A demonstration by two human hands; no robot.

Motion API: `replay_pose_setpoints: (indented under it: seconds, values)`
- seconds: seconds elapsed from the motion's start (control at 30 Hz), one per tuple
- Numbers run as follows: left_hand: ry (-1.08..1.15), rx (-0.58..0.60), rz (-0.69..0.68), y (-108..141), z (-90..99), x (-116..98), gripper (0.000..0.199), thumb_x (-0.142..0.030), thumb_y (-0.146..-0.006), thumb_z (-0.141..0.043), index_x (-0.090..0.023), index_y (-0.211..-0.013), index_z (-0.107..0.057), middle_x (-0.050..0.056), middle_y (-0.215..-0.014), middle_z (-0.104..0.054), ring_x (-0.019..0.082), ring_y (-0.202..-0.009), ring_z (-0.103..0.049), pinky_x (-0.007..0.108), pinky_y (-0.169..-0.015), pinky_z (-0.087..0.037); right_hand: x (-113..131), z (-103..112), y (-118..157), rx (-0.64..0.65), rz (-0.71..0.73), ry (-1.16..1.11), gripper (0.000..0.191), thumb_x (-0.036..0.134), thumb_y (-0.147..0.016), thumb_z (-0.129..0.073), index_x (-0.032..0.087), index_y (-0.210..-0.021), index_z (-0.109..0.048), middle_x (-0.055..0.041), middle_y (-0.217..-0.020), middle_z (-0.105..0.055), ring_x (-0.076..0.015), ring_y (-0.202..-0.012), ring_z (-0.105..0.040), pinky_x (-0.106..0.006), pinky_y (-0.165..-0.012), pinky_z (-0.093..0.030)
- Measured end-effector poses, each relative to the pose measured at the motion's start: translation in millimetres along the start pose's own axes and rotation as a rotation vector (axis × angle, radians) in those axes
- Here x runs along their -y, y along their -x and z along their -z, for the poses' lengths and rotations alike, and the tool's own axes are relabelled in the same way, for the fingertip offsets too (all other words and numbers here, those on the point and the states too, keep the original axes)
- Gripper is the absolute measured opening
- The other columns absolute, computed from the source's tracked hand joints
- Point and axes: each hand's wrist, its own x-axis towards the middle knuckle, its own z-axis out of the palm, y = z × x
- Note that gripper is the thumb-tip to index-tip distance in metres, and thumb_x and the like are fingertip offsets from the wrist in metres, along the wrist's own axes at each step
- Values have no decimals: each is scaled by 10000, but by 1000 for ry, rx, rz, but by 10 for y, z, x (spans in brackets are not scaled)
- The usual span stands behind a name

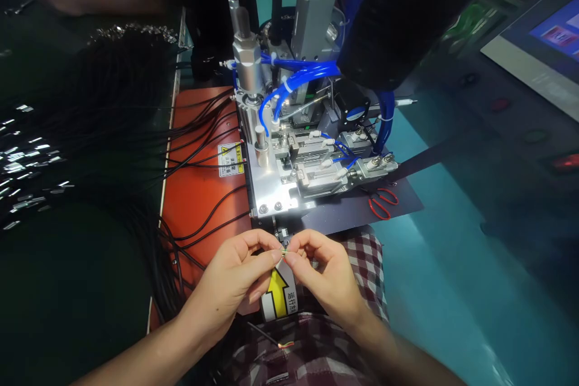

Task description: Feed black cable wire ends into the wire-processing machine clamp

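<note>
Fingertip to fingertip, my left hand (pixel 242 268) and my right hand (pixel 323 268) meet above my lap, in front of a metal machine (pixel 275 190). Both are closed in a pinch on thin coloured wires (pixel 284 251), which show as a small green and yellowish tuft between the thumbs. The fingers hide most of these wires. Below the hands, a black cable (pixel 260 332) lies across the checked cloth on my lap, its bare coloured wire ends (pixel 286 345) fanned out. A label with a yellow arrow (pixel 278 295) shows just under my fingertips.
Several black cables (pixel 203 226) run over an orange board (pixel 199 193) to the machine's left side. Bundles with shiny tips (pixel 31 163) lie further left. Red-handled scissors (pixel 383 204) rest at right. Another person's arm (pixel 104 0) reaches in at upper left. A screen (pixel 556 36) stands at upper right.
</note>
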Motion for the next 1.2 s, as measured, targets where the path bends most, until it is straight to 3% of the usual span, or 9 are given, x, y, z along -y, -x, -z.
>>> replay_pose_setpoints:
  seconds: [1.2]
  values:
    - [-43, -53, -34, -9, -35, 5, 140, -319, -834, -566, -184, -820, -532, -109, -361, -351, 29, -344, -206, 144, -360, -192, -46, 1, -3, 21, -56, -101, 140, 271, -744, -617, 151, -704, -556, 40, -555, -484, -86, -477, -406, -225, -476, -337]
